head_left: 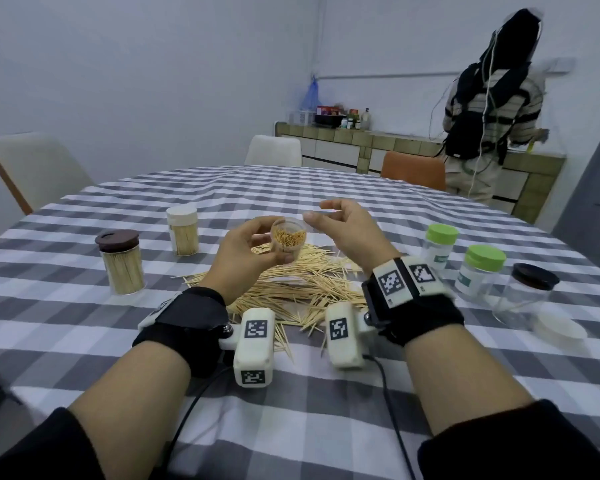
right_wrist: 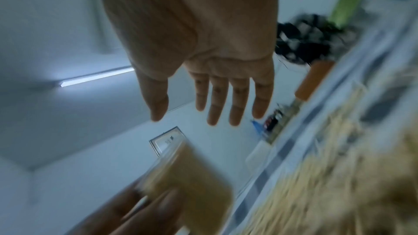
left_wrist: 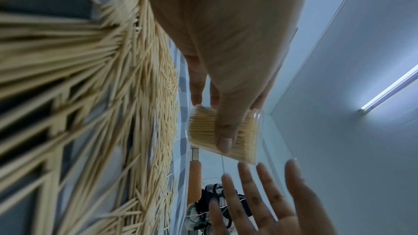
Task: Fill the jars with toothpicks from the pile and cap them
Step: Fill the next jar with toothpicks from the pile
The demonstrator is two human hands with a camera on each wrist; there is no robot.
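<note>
Fingers (head_left: 257,226) of the left hand (head_left: 243,258) are curling round the open jar (head_left: 288,239), raised above the pile (head_left: 291,285); the right hand (head_left: 347,230) is hovering beside it, spread, empty. Tilting risks spilling the toothpicks.

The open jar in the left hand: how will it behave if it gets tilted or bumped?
The open jar has no cap, so its toothpicks would likely slide out. Its clear, smooth wall may be slippery. The left hand grips it by the fingertips, so it is probably light.
</note>
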